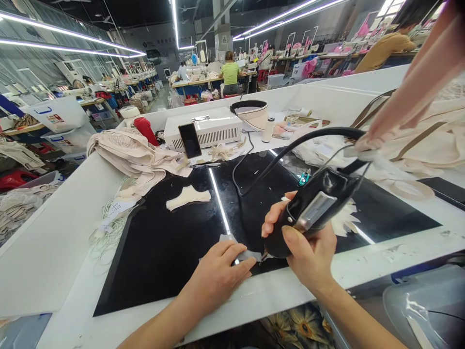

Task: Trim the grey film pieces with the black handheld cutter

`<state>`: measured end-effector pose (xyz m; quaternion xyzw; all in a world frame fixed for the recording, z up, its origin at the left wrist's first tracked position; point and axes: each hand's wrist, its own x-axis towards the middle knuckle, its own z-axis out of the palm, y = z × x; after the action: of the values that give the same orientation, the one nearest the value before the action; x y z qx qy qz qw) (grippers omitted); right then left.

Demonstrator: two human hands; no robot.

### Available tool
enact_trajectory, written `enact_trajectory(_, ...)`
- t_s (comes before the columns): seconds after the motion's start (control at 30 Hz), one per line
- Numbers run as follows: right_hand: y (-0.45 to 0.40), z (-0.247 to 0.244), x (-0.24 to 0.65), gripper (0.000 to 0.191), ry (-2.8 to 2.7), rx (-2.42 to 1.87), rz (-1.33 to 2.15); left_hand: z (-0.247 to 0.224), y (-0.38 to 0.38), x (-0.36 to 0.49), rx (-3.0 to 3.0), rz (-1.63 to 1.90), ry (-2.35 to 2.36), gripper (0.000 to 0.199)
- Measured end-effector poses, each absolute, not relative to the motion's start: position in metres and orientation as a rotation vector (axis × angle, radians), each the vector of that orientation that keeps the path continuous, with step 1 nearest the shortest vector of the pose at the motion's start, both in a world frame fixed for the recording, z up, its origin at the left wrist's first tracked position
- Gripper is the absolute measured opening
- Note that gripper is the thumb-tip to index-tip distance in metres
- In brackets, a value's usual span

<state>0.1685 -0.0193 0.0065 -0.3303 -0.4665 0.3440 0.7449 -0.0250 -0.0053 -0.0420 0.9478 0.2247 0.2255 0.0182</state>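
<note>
My right hand point(308, 247) is wrapped round a black handheld tool point(312, 208) with a metal plate on its side and a thick black hose rising from it. The tool's tip points down and left, at the edge of a small grey piece point(250, 255). My left hand point(220, 269) presses that piece flat on the glossy black board point(163, 252), fingers together over it. A cream fabric piece point(188, 197) lies on the board further back left. Other cream pieces point(343, 218) lie partly hidden behind the tool.
At the back stand a white vented box point(207, 128), a phone point(189, 140), a red spool point(146, 131) and a round bowl point(250, 114). Beige fabric point(131, 150) is heaped at left, more at right. A pale blurred hanging shape point(410, 92) crosses upper right.
</note>
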Motion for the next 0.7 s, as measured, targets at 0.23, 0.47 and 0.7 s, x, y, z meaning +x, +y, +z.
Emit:
enact_trajectory(0.23, -0.018, 0.022, 0.169, 0.044, -1.076, -0.724, 0.754, -0.03, 0.003, -0.037, 2.728, 0.751, 0.736, 0.027)
enact_trajectory(0.47, -0.013, 0.027, 0.139, 0.035, -1.087, -0.697, 0.856, -0.003, 0.012, -0.087, 2.538, 0.64, 1.085, 0.027)
enact_trajectory(0.7, -0.004, 0.022, 0.1, 0.037, -1.076, -0.567, 0.915, -0.027, -0.015, -0.107, 2.422, 0.608, 1.226, 0.033)
